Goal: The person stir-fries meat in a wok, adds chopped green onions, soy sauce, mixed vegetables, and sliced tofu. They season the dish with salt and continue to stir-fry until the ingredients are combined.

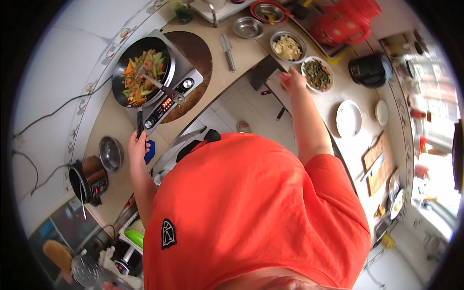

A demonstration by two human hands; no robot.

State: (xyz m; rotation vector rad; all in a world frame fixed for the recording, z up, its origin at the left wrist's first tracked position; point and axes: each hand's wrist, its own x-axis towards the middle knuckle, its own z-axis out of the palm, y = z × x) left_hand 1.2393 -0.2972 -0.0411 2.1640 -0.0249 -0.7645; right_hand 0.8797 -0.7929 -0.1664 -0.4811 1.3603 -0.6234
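Note:
My left hand point(139, 145) grips the black wok handle point(140, 121). The black wok point(121, 81) sits on an induction cooker point(190, 81) with a lit display. Inside are chopped vegetables point(145, 74), green and orange pieces among brownish bits. A metal spatula point(159, 84) lies in the wok, its dark handle over the rim towards me, untouched. My right hand point(293, 80) reaches over the counter's edge, fingers apart, with nothing visible in it. Close by are a white plate of cooked green beans or similar greens point(317, 74) and a metal bowl of pale slices point(288, 47).
A cleaver-like metal tool point(228, 52) and a small metal bowl point(248, 27) lie behind. White plates point(349, 119), a knife on a cutting board point(378, 159) and an electric kettle point(370, 70) stand right. Left are a steel bowl point(111, 154) and a rice cooker point(88, 179).

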